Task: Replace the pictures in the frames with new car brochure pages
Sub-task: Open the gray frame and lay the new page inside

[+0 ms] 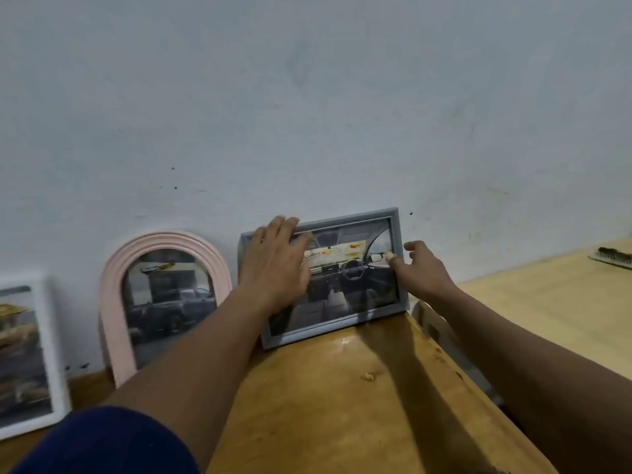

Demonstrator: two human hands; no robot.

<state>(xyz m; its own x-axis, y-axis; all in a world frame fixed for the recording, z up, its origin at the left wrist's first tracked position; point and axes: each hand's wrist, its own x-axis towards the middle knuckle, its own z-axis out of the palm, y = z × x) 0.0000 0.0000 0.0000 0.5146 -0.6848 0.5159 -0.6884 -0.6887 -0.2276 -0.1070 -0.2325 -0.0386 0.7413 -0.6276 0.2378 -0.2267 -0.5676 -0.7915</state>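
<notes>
A grey rectangular frame leans against the wall at the back of the wooden table; it shows a car interior page with a steering wheel. My left hand lies flat on the frame's left part, fingers straight across the top left corner and glass. My right hand is at the frame's right edge, thumb touching the frame front, fingers loosely curled behind the edge. A pink arched frame with a dark car picture leans to the left. A white frame with a yellow car picture stands at the far left.
The pale blue-grey wall backs all the frames. To the right a lower light wooden surface carries a dark brush-like item near its far edge. A gap runs between the two surfaces. My dark blue sleeve shows at bottom left.
</notes>
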